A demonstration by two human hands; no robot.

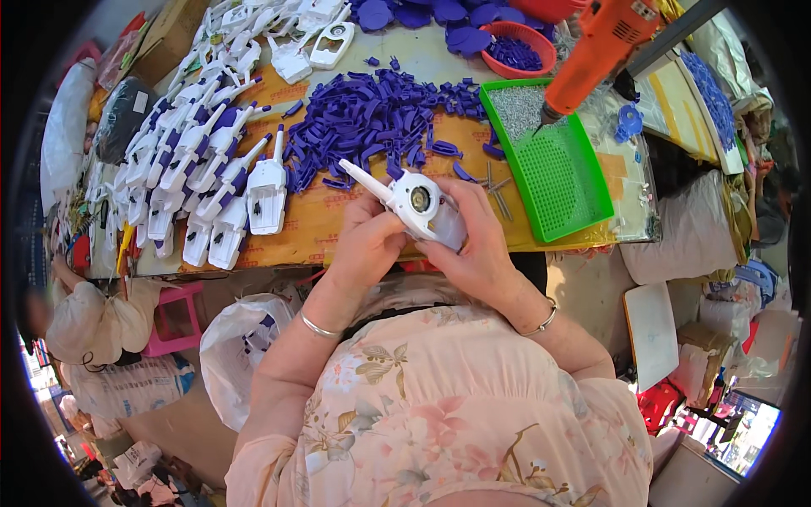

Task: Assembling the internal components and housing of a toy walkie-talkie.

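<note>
Both my hands hold a white plastic toy walkie-talkie shell (399, 193) over the table's front edge. Its antenna points up and to the left, and a round speaker sits in its face. My left hand (368, 242) is closed around the left side of the shell, below the antenna. My right hand (475, 241) grips the lower right end, thumb underneath and fingers along the far side. Just beyond lies a heap of small purple plastic parts (363, 122). Left of my hands, similar open white shells (269, 196) with purple pieces lie in overlapping rows.
An orange electric screwdriver (596, 55) hangs above a green tray (551, 207) holding small metal screws. Several metal rods (500, 196) lie beside the tray. A red basket (547, 59) of purple pieces stands behind. At left are a white bag (221, 359), a pink stool (179, 317) and another person's sleeve (97, 325).
</note>
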